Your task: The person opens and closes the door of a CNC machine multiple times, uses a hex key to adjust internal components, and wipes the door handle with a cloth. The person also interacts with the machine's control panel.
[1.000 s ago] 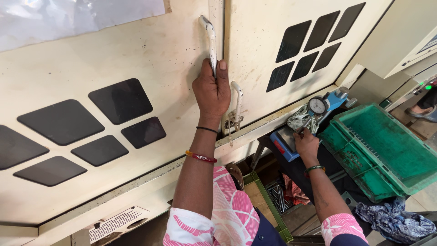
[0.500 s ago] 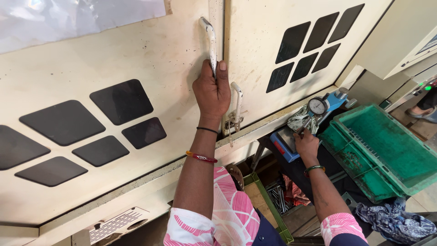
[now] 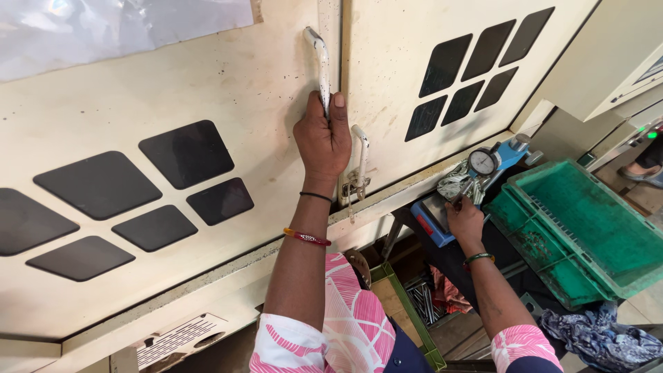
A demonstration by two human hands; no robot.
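Observation:
My left hand (image 3: 323,141) is wrapped around the white metal door handle (image 3: 319,52) of a cream machine door (image 3: 173,103) with dark diamond windows. A second handle (image 3: 360,148) sits just right of it on the neighbouring door (image 3: 414,48). My right hand (image 3: 465,220) rests on the blue base of a dial gauge stand (image 3: 483,166), fingers pinching a small metal piece I cannot make out.
A green plastic crate (image 3: 587,235) stands to the right of the gauge. A narrower green bin (image 3: 404,311) with metal parts sits low by my body. A blue rag (image 3: 587,331) lies at the lower right. Another person's foot (image 3: 642,173) shows at the far right.

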